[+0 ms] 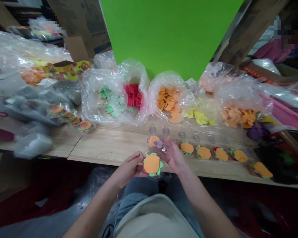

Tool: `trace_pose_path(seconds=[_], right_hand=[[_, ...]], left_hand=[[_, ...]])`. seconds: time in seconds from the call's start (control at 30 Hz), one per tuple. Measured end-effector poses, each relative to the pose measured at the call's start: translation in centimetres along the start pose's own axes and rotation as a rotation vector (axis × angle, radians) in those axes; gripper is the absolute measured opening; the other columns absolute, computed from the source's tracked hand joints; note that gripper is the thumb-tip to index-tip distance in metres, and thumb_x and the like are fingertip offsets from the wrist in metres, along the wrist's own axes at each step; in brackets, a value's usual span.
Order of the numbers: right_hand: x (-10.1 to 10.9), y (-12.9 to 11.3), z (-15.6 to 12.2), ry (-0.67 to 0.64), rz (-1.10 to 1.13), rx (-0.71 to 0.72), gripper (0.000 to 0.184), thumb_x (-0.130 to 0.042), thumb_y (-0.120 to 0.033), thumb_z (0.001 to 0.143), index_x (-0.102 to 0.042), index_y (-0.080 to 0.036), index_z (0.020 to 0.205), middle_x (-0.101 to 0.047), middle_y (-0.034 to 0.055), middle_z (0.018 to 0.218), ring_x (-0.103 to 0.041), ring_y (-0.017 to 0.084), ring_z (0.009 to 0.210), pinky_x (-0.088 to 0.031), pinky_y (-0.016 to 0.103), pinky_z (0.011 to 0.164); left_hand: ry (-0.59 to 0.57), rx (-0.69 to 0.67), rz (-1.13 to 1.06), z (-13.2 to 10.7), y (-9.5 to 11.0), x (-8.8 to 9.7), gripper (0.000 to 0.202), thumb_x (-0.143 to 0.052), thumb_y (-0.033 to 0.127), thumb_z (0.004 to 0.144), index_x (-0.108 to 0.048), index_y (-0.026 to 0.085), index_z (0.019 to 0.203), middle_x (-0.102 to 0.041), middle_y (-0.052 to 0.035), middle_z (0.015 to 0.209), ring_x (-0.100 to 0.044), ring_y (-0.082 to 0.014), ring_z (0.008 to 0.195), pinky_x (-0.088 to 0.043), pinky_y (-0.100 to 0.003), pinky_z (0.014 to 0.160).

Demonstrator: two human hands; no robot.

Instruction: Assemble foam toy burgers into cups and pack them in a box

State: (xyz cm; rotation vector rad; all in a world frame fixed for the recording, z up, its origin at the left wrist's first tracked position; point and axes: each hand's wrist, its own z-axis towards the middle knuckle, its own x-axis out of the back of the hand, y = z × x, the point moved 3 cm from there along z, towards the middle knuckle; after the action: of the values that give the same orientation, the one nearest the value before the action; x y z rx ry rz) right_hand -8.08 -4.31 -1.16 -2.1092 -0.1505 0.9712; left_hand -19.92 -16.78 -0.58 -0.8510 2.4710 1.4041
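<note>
Grey plastic bags (32,102) heaped at far left on a pale wood table (109,147); four packaged felt burgers (69,116) in a slanting line beside them. Along the far side, clear bags of cut felt (169,99), contents left to right: green, red, orange, yellow, orange. Green board (169,36) upright behind them.

Left hand (127,169) next, forearm rising from the near side, fingers pressed together and curled against the left rim of a felt burger (151,164). Burger held between both hands, just off the table's near edge, above the lap: round orange top, green and red felt showing around the rim, clear plastic beneath. No long axis; flat face turned up toward the camera. Right hand (172,155) beside it on the right, slightly farther, wrist raised, fingers loosely spread, tips over a small clear packet (159,144); any pinch on the packet impossible to confirm. Farther right, five more burgers (221,154) in a row along the table, each apart from the next.
</note>
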Motion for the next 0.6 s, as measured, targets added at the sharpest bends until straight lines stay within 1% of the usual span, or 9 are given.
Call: trace_pose_path(seconds=[0.07, 0.13, 0.2, 0.27, 0.33, 0.4, 0.5, 0.6], right_hand=[[-0.1, -0.7, -0.7, -0.068, -0.022, 0.124, 0.038, -0.053, -0.045, 0.079, -0.053, -0.022, 0.110, -0.058, 0.0064, 0.114, -0.058, 0.021, 0.099, -0.048, 0.038, 0.082], [0.0, -1.3, -1.9, -0.159, -0.075, 0.230, 0.044, -0.056, -0.045, 0.078, -0.049, -0.026, 0.117, -0.049, 0.0053, 0.126, -0.049, 0.023, 0.113, -0.042, 0.040, 0.091], [0.5, -1.3, -3.1, -0.226, -0.103, 0.227, 0.050, -0.057, -0.043, 0.077, -0.044, -0.029, 0.124, -0.041, 0.0039, 0.134, -0.039, 0.023, 0.122, -0.037, 0.042, 0.095], [1.2, -0.9, -4.0, -0.223, -0.086, 0.180, 0.058, -0.060, -0.038, 0.076, -0.036, -0.033, 0.129, -0.040, 0.0029, 0.135, -0.038, 0.022, 0.122, -0.037, 0.043, 0.095], [1.6, -0.2, -4.6, -0.203, -0.041, 0.142, 0.068, -0.063, -0.033, 0.075, -0.026, -0.037, 0.133, -0.041, 0.0037, 0.135, -0.042, 0.022, 0.120, -0.040, 0.043, 0.091], [1.6, 0.5, -4.8, -0.184, 0.010, 0.138, 0.073, -0.063, -0.032, 0.075, -0.021, -0.038, 0.134, -0.042, 0.0050, 0.134, -0.044, 0.022, 0.117, -0.044, 0.042, 0.085], [1.3, 1.2, -5.0, -0.155, 0.050, 0.166, 0.070, -0.062, -0.029, 0.076, -0.022, -0.037, 0.133, -0.040, 0.0050, 0.135, -0.044, 0.022, 0.117, -0.047, 0.038, 0.083], [1.3, 1.4, -5.0, -0.130, 0.072, 0.208, 0.067, -0.061, -0.028, 0.078, -0.024, -0.036, 0.133, -0.044, 0.0047, 0.132, -0.048, 0.021, 0.114, -0.047, 0.038, 0.084]], left_hand=[[-0.010, 0.043, 0.005, 0.3, 0.0, -0.2, 0.020, -0.054, 0.036, 0.079, -0.045, 0.018, 0.077, -0.052, 0.0025, 0.064, -0.057, -0.0090, 0.053, -0.052, -0.023, 0.053], [-0.034, 0.069, 0.024, 0.4, 0.3, -0.4, 0.019, -0.053, 0.035, 0.079, -0.044, 0.018, 0.077, -0.051, 0.0027, 0.062, -0.055, -0.0081, 0.050, -0.051, -0.021, 0.049], [-0.063, 0.089, 0.041, 0.5, 0.7, -0.7, 0.019, -0.052, 0.035, 0.080, -0.044, 0.018, 0.077, -0.050, 0.0028, 0.061, -0.054, -0.0076, 0.049, -0.051, -0.021, 0.047], [-0.065, 0.101, 0.056, 0.6, 1.2, -1.1, 0.019, -0.052, 0.034, 0.080, -0.044, 0.018, 0.077, -0.051, 0.0027, 0.063, -0.055, -0.0078, 0.051, -0.051, -0.021, 0.047], [-0.042, 0.088, 0.075, 0.8, 1.5, -1.8, 0.018, -0.053, 0.033, 0.079, -0.044, 0.018, 0.077, -0.051, 0.0027, 0.066, -0.056, -0.0080, 0.053, -0.052, -0.021, 0.050], [-0.006, 0.063, 0.105, 1.0, 1.7, -2.4, 0.018, -0.053, 0.034, 0.079, -0.044, 0.018, 0.077, -0.051, 0.0028, 0.068, -0.056, -0.0082, 0.055, -0.052, -0.022, 0.051], [0.038, 0.027, 0.134, 1.4, 1.7, -3.2, 0.018, -0.051, 0.034, 0.080, -0.045, 0.018, 0.076, -0.051, 0.0032, 0.066, -0.055, -0.0081, 0.055, -0.051, -0.022, 0.052], [0.065, 0.015, 0.127, 1.6, 1.7, -3.6, 0.016, -0.051, 0.034, 0.080, -0.047, 0.019, 0.080, -0.052, 0.0033, 0.068, -0.053, -0.0070, 0.052, -0.051, -0.022, 0.051]])
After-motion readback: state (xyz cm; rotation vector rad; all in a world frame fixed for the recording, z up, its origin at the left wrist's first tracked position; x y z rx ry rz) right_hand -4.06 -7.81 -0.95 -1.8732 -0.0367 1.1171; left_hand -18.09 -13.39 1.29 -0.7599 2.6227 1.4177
